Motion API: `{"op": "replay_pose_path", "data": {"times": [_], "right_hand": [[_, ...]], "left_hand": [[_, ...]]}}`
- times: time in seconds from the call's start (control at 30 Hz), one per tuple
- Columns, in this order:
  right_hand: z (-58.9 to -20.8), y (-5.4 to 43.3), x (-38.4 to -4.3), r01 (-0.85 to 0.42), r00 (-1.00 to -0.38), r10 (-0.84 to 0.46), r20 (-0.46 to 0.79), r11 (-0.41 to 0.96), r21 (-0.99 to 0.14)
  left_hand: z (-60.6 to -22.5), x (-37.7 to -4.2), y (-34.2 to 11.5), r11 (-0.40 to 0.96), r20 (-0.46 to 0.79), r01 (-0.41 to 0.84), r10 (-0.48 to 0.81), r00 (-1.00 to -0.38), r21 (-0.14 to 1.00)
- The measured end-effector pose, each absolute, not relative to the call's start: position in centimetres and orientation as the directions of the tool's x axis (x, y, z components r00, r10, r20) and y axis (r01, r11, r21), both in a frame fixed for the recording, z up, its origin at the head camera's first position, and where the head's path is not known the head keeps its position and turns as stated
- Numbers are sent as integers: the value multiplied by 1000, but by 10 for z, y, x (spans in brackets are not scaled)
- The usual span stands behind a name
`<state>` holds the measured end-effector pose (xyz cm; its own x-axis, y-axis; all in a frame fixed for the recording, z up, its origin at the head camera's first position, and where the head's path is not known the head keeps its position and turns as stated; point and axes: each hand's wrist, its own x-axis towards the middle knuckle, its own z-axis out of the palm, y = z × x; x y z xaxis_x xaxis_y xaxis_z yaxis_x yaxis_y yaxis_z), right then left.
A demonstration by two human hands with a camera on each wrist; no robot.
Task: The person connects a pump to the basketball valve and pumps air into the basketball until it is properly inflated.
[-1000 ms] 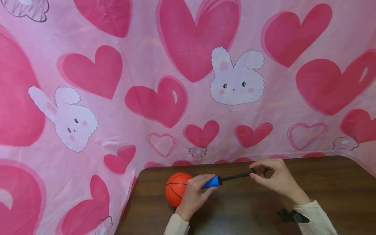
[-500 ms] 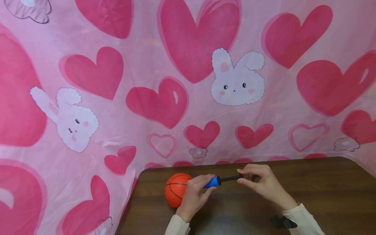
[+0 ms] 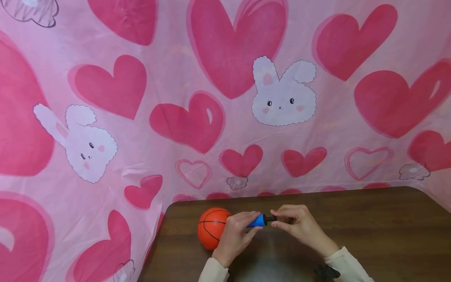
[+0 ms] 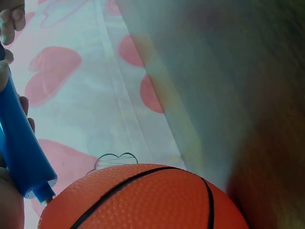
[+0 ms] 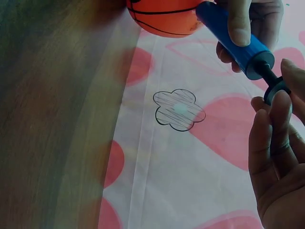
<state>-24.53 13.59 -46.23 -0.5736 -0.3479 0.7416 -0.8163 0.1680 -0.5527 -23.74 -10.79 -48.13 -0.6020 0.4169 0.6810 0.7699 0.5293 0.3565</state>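
An orange basketball with black lines (image 3: pixel 210 229) rests on the table, partly behind my left hand (image 3: pixel 235 237). That hand grips the blue barrel of a small hand pump (image 4: pixel 21 138). In the left wrist view the pump's narrow end meets the ball's surface. My right hand (image 3: pixel 301 227) pinches the black handle (image 5: pixel 276 90) at the pump's other end between thumb and fingers. Only a short length of black rod (image 5: pixel 267 72) shows between barrel and handle.
The dark wooden table (image 3: pixel 387 231) extends to the right of the hands. A pink cloth (image 3: pixel 169 78) with hearts and rabbits hangs behind and to the left. A black strap (image 3: pixel 325 271) is at the right wrist.
My right hand has moved left with the handle, sliding most of the black rod into the blue barrel. My left hand and the basketball have stayed nearly in place.
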Motion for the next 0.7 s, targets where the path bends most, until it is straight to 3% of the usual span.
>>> {"op": "replay_pose_path", "data": {"times": [0.33,0.7], "right_hand": [[-462,135,-244,-816,-577,-340,743,223,-533],[-458,138,-245,-857,-512,-359,780,274,-436]], "left_hand": [[-480,-238,-110,524,671,765,417,-613,374],[-483,-241,-110,523,681,781,435,-589,342]]}}
